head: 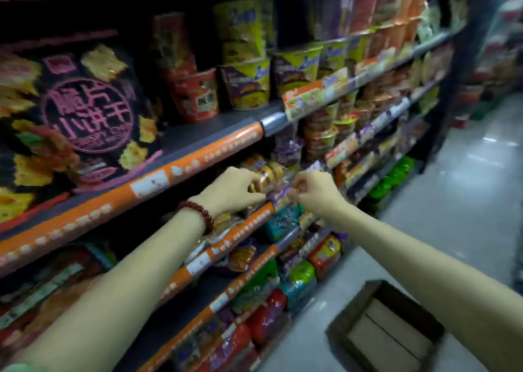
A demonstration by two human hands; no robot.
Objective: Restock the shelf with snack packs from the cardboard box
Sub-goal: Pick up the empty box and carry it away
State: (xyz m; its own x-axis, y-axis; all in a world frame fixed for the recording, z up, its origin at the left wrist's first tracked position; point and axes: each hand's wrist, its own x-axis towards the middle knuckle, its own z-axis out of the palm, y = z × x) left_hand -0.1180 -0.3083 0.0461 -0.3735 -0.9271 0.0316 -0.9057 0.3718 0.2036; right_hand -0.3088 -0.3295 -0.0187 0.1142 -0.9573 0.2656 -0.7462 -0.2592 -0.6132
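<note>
Dim, blurry wide-angle view; edges bend, floor (467,190) catches pale glare.

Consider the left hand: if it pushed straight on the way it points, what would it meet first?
Probably the clear snack pack of round biscuits that the left hand already grips; behind it lie purple packs, though depth is unclear.

You have two hands in view: left hand (232,190), right hand (314,192). One bead bracelet (199,213) on the left wrist. One cardboard box (387,329) on the floor (467,201). One clear snack pack (267,175) of round biscuits between your hands. One large black snack bag (85,116) on the upper shelf (198,156). Noodle cups and packets on the shelves are too blurred to count.
</note>
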